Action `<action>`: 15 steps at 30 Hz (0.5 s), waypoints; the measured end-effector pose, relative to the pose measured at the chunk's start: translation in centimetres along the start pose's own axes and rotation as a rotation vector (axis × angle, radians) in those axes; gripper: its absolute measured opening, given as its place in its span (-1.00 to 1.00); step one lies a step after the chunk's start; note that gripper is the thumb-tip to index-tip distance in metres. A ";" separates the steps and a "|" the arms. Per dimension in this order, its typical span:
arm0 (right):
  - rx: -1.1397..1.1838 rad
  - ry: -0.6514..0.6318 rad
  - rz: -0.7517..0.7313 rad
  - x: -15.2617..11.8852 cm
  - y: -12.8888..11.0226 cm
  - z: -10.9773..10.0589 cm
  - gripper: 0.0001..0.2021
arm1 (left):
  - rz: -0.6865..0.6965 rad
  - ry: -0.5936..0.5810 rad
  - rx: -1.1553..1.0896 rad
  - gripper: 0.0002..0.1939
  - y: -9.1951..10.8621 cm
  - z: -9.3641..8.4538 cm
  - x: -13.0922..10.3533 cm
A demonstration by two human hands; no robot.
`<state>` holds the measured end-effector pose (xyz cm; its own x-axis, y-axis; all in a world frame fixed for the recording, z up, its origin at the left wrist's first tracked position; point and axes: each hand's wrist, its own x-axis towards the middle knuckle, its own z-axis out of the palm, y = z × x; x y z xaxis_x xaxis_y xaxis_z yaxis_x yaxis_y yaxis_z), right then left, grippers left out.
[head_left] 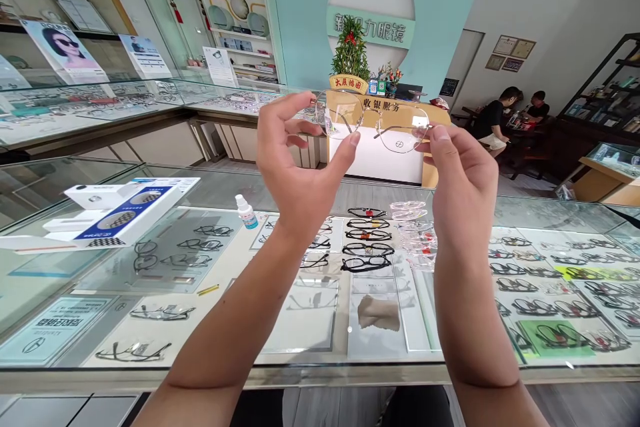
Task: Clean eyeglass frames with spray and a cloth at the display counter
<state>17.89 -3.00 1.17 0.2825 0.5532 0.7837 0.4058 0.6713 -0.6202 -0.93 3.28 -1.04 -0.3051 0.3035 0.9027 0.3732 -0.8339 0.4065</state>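
Note:
A pair of thin-rimmed eyeglasses point(371, 111) is held up in front of me, above the glass counter. My left hand point(300, 153) grips one side of it, with the fingers at the rim's outer edge and the thumb beneath the lens. At the other end, my right hand point(463, 180) pinches the frame near the hinge. Behind the lenses the temples show in part. A small white spray bottle point(246, 212) with a blue label stands on the counter beyond my left forearm. Between my forearms lies a crumpled brown cloth point(379, 313).
The glass display counter point(280, 373) holds rows of eyeglasses point(367, 248). An open white and blue box point(135, 217) sits at left. Across the floor is a cashier desk point(375, 157) with a plant point(350, 50). Two people sit at a table at far right.

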 end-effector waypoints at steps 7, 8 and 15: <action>-0.021 0.033 0.000 0.0 -0.2 0.0 -0.65 | -0.040 -0.004 -0.092 -0.37 0.9 0.3 -0.5; -0.015 0.043 0.002 0.0 -0.3 0.0 -0.65 | -0.042 -0.007 -0.100 -0.36 1.0 0.3 -0.5; 0.031 0.080 0.030 0.0 -0.3 0.0 -0.67 | 0.037 0.005 -0.019 -0.45 1.3 0.3 -0.5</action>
<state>17.74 -3.14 1.34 0.3626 0.5329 0.7646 0.3697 0.6708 -0.6429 -0.05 2.21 -0.96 -0.2955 0.2696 0.9165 0.3676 -0.8534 0.3696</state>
